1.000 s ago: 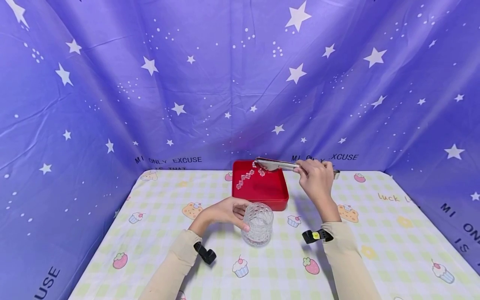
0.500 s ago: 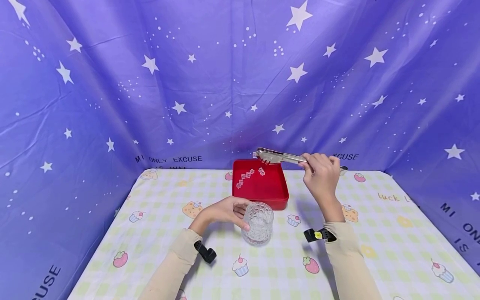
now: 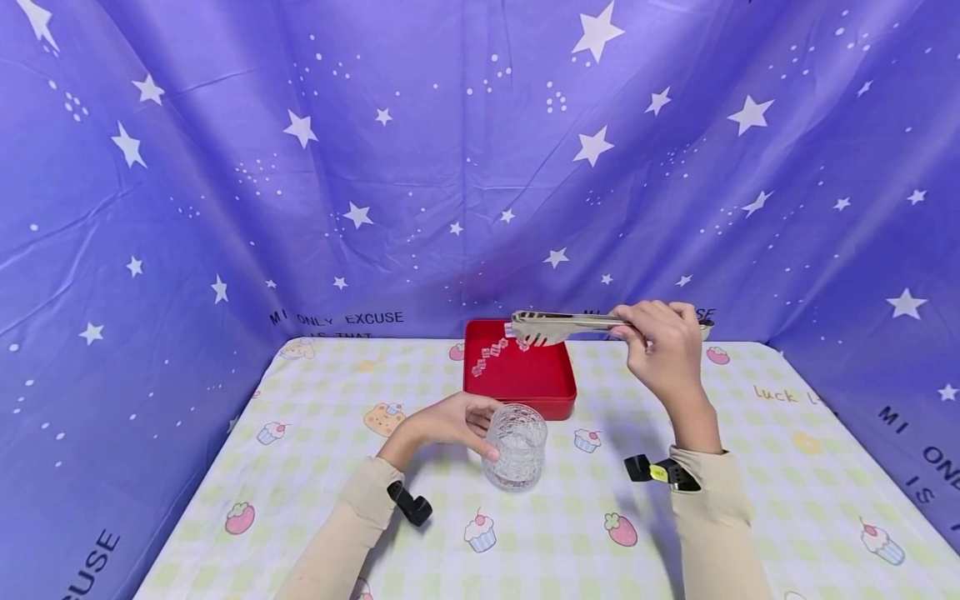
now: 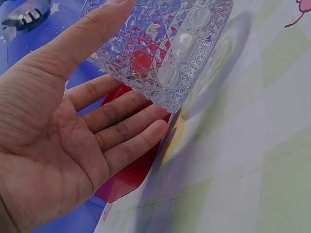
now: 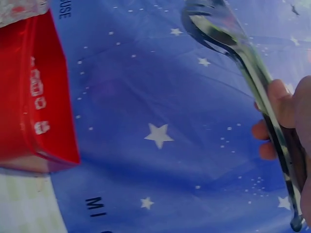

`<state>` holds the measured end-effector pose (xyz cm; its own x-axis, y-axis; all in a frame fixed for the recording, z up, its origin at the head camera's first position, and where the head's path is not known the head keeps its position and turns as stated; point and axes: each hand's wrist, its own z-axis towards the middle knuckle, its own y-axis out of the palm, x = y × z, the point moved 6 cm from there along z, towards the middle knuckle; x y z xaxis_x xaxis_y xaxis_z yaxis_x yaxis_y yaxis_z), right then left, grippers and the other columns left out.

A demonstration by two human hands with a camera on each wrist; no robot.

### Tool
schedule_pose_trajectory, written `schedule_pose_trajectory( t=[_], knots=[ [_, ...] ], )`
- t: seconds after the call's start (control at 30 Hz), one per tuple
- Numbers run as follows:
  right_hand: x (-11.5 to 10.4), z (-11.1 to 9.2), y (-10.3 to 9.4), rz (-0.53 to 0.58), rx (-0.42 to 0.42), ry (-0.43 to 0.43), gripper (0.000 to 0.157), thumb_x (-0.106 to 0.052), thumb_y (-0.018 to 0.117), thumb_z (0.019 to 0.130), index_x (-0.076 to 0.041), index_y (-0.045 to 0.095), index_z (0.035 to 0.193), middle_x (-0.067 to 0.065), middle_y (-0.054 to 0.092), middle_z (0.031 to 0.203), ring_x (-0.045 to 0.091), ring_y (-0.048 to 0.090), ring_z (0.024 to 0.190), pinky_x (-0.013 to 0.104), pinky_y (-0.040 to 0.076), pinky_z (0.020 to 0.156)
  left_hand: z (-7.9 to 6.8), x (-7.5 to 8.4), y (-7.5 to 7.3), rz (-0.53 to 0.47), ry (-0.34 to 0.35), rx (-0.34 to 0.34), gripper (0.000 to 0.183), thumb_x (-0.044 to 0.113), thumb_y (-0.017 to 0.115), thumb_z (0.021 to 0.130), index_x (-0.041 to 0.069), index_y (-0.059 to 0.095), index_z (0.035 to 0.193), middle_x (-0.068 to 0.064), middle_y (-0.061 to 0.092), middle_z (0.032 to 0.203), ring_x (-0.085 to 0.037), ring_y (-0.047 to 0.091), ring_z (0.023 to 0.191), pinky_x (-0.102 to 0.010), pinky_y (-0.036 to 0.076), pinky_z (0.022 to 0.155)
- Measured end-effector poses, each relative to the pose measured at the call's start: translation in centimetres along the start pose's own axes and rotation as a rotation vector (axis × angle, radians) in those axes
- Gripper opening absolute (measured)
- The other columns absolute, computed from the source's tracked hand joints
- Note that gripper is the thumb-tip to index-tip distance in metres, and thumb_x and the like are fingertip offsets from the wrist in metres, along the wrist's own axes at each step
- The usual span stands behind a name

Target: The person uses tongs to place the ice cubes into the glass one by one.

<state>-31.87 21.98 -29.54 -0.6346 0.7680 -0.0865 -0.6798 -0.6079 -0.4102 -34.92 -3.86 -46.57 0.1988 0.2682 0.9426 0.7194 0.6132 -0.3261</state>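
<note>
My left hand (image 3: 452,420) holds a clear cut-glass tumbler (image 3: 519,450) upright on the table, thumb in front and fingers behind. In the left wrist view the glass (image 4: 167,53) shows its diamond pattern. Metal serving tongs (image 3: 558,325) are gripped in my right hand (image 3: 663,350), raised and pointing left over the red box (image 3: 536,383). A small clear cube (image 3: 511,330) shows at the tongs' tips. Several more clear cubes (image 3: 495,350) lie along the box's left side. From the right wrist, the tongs' slotted heads (image 5: 209,26) appear against the curtain.
The box stands just behind the glass, near the table's back edge. A checked tablecloth (image 3: 300,517) with cupcake and strawberry prints covers the table. Blue star-print curtains (image 3: 420,167) close off the back and both sides.
My right hand lifts the tongs with a cube at their tips from the box, then shifts right and toward me. My left hand and the glass stay in place.
</note>
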Motion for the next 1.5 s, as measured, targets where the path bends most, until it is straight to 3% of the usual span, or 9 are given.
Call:
schedule_pose_trajectory(
  t=[0.2, 0.57, 1.03, 1.5],
  knots=[
    [-0.2, 0.2, -1.0, 0.054, -0.029, -0.015, 0.019, 0.004, 0.082, 0.074, 0.000, 0.079, 0.092, 0.012, 0.070, 0.072, 0.025, 0.051, 0.061, 0.048, 0.039, 0.078, -0.1, -0.1, -0.1, 0.014, -0.011, 0.009, 0.061, 0.008, 0.086, 0.080, 0.006, 0.063, 0.137, -0.011, 0.069, 0.125, -0.015, 0.064, 0.108, -0.027, 0.057, 0.097],
    [-0.2, 0.3, -1.9, 0.058, -0.058, -0.034, 0.023, 0.002, 0.082, 0.071, 0.002, 0.079, 0.094, 0.013, 0.072, 0.074, 0.026, 0.055, 0.060, 0.048, 0.040, 0.078, 0.0, -0.2, -0.1, 0.011, -0.001, 0.007, 0.060, 0.008, 0.086, 0.080, 0.006, 0.063, 0.136, -0.012, 0.069, 0.126, -0.016, 0.064, 0.108, -0.031, 0.057, 0.099],
    [-0.4, 0.3, -1.9, 0.054, -0.181, -0.012, 0.017, 0.001, 0.084, 0.073, -0.002, 0.079, 0.090, 0.010, 0.072, 0.073, 0.020, 0.054, 0.062, 0.042, 0.038, 0.078, -0.2, -0.1, -0.1, 0.018, -0.020, 0.019, 0.062, 0.009, 0.087, 0.080, 0.006, 0.063, 0.137, -0.011, 0.068, 0.127, -0.016, 0.063, 0.109, -0.030, 0.057, 0.098],
    [-0.3, -0.1, -1.1, 0.034, -0.347, 0.040, 0.016, -0.002, 0.085, 0.074, -0.004, 0.080, 0.090, 0.009, 0.077, 0.083, 0.024, 0.064, 0.070, 0.040, 0.038, 0.082, -0.1, -0.2, -0.1, 0.016, -0.021, 0.020, 0.063, 0.007, 0.086, 0.080, 0.006, 0.062, 0.138, -0.012, 0.067, 0.128, -0.016, 0.064, 0.109, -0.028, 0.057, 0.097]
  ],
)
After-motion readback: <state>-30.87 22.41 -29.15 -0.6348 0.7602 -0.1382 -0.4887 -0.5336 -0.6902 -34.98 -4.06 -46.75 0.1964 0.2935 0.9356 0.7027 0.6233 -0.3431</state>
